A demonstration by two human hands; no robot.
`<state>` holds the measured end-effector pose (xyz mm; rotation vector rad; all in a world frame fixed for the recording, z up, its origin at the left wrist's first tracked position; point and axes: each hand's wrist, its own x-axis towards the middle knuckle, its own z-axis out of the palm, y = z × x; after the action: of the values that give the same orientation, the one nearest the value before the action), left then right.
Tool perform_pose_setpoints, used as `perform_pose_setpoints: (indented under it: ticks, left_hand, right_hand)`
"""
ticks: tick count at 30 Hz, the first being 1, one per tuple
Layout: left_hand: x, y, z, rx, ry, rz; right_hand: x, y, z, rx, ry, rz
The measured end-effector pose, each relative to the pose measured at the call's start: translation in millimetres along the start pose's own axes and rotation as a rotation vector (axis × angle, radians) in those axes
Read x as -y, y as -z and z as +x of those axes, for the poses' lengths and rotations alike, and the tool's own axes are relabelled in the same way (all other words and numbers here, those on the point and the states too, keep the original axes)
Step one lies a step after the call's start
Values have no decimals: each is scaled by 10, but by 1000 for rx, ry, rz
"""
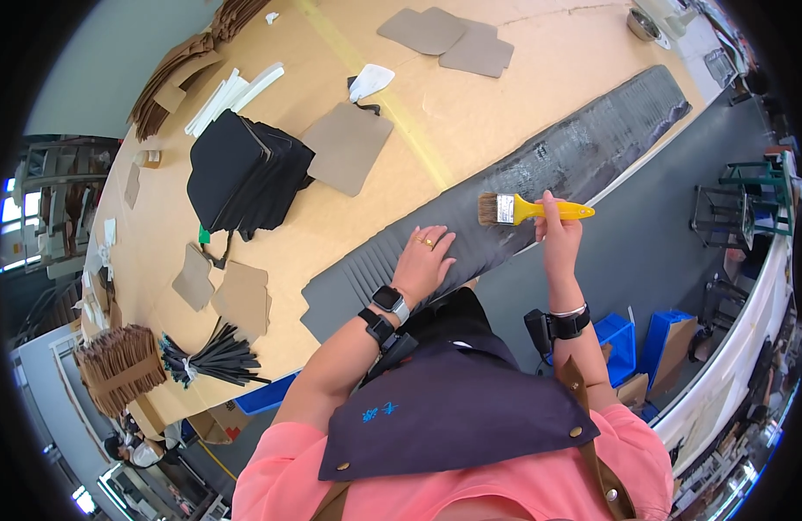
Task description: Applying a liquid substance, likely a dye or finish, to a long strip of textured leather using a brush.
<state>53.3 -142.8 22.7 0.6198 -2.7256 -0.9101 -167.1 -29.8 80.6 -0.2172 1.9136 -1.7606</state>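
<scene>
My right hand (557, 233) grips the yellow handle of a flat paintbrush (522, 209), its brown bristles toward the left. The brush is over the near part of a long row of dark grey overlapping pieces (540, 161) along the table's near edge; whether the bristles touch them, I cannot tell. My left hand (425, 260) rests flat on the row, left of the brush, with fingers spread and nothing held. Wet, shiny smears cover the row's middle and far right part, while its left end shows neat stepped edges.
A stack of black fabric pieces (244, 174) stands on the table (427, 104) at left. Around it lie taupe flat panels (349, 148), white strips (236, 95) and a tied bundle of dark strips (211, 360). A metal bowl (642, 24) sits at the far right. Blue bins (616, 347) stand below.
</scene>
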Motion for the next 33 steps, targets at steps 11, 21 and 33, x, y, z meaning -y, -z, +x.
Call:
perform_pose_setpoints:
  ticks: [11, 21, 33]
  left_hand:
    - [-7, 51, 2, 92, -22, -51]
    - [43, -26, -39, 69, -40, -48]
    - [68, -34, -52, 27, -66, -49]
  right_hand:
    - [40, -158, 134, 64, -46, 1]
    - [-180, -491, 82, 147, 273, -295]
    - [-250, -576, 296, 146, 638, -588]
